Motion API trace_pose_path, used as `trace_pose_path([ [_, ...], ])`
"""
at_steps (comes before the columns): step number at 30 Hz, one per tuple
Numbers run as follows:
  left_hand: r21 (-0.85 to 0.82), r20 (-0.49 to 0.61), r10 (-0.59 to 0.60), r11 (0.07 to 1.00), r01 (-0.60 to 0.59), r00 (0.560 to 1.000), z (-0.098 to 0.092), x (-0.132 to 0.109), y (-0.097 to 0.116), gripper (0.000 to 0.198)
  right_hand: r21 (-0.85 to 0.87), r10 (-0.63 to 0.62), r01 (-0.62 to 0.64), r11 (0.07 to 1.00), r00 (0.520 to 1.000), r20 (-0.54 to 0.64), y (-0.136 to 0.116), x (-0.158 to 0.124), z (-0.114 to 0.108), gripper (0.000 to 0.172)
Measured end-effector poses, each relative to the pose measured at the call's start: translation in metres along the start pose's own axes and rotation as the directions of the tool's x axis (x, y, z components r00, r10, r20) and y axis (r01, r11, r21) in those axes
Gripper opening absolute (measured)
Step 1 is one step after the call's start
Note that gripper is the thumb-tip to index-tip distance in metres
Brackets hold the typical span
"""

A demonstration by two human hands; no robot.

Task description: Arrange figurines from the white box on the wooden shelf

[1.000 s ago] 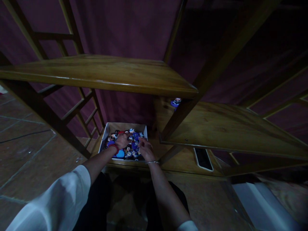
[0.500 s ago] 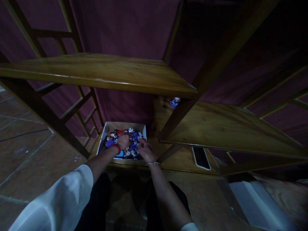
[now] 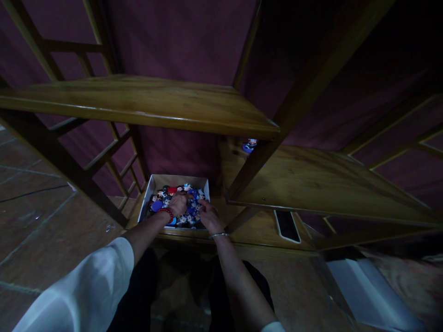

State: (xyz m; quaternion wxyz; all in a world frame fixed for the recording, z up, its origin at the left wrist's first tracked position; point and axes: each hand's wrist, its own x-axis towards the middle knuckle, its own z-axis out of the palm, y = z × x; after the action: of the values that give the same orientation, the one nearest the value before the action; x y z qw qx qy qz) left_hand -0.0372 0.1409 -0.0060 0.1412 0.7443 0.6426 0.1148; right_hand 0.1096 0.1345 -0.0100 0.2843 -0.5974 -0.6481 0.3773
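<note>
wooden shelving fills the head view, and on its lowest shelf [image 3: 242,235] sits a white box [image 3: 145,203] heaped with small colourful figure trinkets [image 3: 192,210]. left hand [image 3: 178,204], red bead bracelet [image 3: 166,212] at its wrist, lies curled on the pile. right hand [image 3: 207,216] rests on the pile's right edge; whether either pinches a piece, cannot tell. a phone [image 3: 286,226] lies flat further right.

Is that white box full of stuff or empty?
Pretty full: small colourful pieces cover the bottom of the box, and the left hand and right hand rest on them.
</note>
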Motion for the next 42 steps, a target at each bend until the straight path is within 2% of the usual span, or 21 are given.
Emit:
trace_pose_path([
  [11, -0.007, -0.037, 0.045, 0.999, -0.046, 0.998, 0.005, 0.000, -0.003, 0.033, 0.018, 0.005, -0.005, 1.000, 1.000, 0.031, 0.007, 0.004, 0.008, 0.035],
  [16, -0.016, -0.055, 0.024, 1.000, -0.025, 0.998, 0.007, 0.000, -0.004, 0.031, 0.104, -0.025, 0.021, 0.994, 0.999, 0.033, 0.014, 0.007, 0.009, 0.037],
  [20, -0.031, -0.071, -0.012, 0.999, 0.009, 0.997, 0.006, 0.001, -0.004, 0.028, 0.123, -0.002, 0.002, 0.992, 1.000, 0.003, 0.017, 0.009, 0.013, 0.038],
  [26, -0.008, -0.033, -0.018, 1.000, 0.018, 0.999, 0.007, 0.005, -0.005, 0.024, 0.141, 0.029, -0.028, 0.990, 1.000, -0.004, 0.017, 0.011, 0.018, 0.038],
  [31, -0.002, -0.010, -0.011, 1.000, 0.011, 1.000, 0.003, 0.005, -0.003, 0.031, 0.113, 0.031, -0.032, 0.993, 0.999, 0.011, 0.009, 0.009, 0.014, 0.039],
  [36, 0.042, 0.038, 0.046, 0.998, -0.048, 0.998, -0.003, 0.002, 0.001, 0.036, 0.126, 0.042, -0.045, 0.991, 0.999, 0.029, 0.007, 0.007, 0.013, 0.040],
  [42, 0.084, 0.033, 0.076, 0.993, -0.079, 0.997, 0.000, 0.003, 0.001, 0.030, 0.116, 0.003, -0.007, 0.993, 1.000, 0.031, 0.003, 0.007, 0.012, 0.040],
])
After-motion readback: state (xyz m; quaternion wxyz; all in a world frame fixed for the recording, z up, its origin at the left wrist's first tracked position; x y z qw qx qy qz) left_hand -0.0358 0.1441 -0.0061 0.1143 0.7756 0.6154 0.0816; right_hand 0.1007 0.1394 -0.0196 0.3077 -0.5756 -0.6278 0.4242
